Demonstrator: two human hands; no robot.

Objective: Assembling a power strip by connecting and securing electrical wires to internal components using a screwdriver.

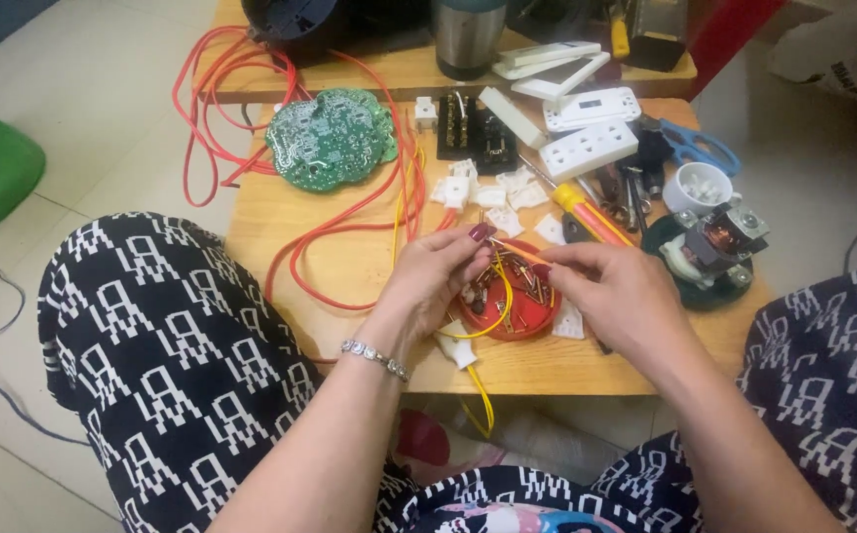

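Illumination is bright, even and diffuse. Shadows beneath the hands [537, 281] on the wooden table [349, 266] are soft and faint. Focus is sharp at centre. Wide-angle distortion curves the far and side edges. No strong glare.

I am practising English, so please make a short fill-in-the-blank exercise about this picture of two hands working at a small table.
1. The left hand and right hand hold a thin wire above a round ____ dish of small metal parts.
2. The circuit board is ____ in colour.
3. A bracelet is on the ____ wrist.
4. The scissors have ____ handles.

Missing words: red; green; left; blue
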